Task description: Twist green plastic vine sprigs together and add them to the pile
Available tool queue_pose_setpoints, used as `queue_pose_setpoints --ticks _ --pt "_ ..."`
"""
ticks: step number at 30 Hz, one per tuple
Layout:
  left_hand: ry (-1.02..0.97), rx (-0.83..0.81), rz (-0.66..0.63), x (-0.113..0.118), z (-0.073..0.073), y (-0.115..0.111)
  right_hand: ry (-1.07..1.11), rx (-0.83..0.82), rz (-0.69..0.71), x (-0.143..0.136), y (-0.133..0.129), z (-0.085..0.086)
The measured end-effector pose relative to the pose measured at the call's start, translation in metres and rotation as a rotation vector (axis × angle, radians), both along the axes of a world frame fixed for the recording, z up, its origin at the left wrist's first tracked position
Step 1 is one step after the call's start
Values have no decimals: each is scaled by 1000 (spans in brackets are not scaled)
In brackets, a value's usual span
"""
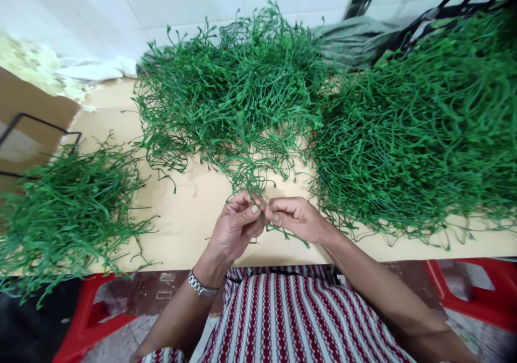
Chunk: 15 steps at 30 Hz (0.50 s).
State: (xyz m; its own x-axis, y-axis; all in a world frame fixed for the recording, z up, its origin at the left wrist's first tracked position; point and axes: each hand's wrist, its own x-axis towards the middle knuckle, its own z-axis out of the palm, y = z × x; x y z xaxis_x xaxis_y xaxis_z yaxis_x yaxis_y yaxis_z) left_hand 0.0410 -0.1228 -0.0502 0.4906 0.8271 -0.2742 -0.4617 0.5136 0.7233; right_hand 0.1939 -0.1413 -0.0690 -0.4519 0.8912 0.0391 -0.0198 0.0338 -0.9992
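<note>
Three green stem piles, two red stools, one wristwatch.

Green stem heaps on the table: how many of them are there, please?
3: the left heap, the middle heap at the back, and the right heap, whose edge meets the middle one.

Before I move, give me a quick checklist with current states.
1. Thin green plastic-looking sprig pinched in left bare hand: ok.
2. Right bare hand gripping it too: cannot tell, fingertips hide contact.
3. Sprig separate from the bushy green middle pile: cannot tell, they overlap in view.
4. Silver metal watch away from stems: ok.
5. Smaller green left-hand pile fully on the cream tabletop: not ok, stems overhang the front edge.
</note>
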Motion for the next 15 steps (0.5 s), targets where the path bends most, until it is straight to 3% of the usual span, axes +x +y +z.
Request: queue_pose_setpoints --ticks 9,15 --pt "196 37 115 8 -1 -6 -456 710 -130 -1 3 -3" --pt "514 323 139 11 -11 -12 -695 888 -204 0 -1 -11"
